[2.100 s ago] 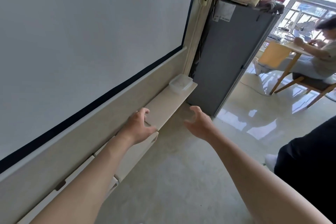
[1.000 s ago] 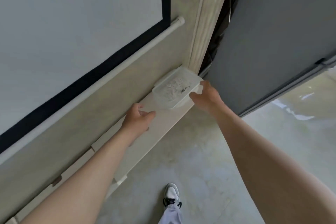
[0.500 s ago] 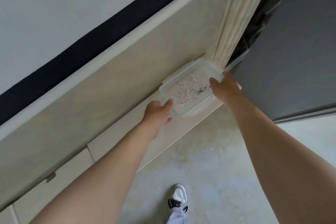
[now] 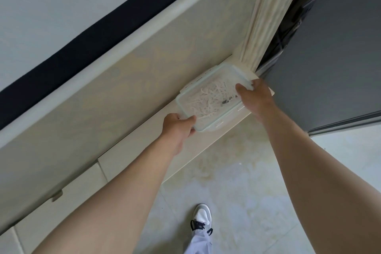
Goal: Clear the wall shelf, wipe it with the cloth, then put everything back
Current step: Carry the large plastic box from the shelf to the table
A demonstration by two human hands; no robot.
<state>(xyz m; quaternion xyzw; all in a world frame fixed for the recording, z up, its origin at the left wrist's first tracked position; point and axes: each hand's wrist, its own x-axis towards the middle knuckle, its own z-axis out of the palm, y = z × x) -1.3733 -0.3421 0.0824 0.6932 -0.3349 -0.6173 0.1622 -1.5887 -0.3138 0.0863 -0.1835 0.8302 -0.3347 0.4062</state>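
A clear plastic container (image 4: 212, 97) with a clip-on lid and pale shredded strips inside sits at the far end of the cream wall shelf (image 4: 156, 156). My left hand (image 4: 178, 128) grips its near left corner, thumb on the lid. My right hand (image 4: 254, 97) grips its right end, thumb on top and fingers under the rim. Whether the container still touches the shelf, I cannot tell. No cloth is in view.
A ribbed cream pillar (image 4: 257, 27) rises just behind the container, and a grey fridge (image 4: 329, 57) stands right of it. A projector screen with a black border (image 4: 92, 33) hangs above the shelf. My shoe (image 4: 202, 218) is on the tiled floor below.
I stepped closer to the shelf's end. Both hands moved from hovering near the container to gripping its two ends.
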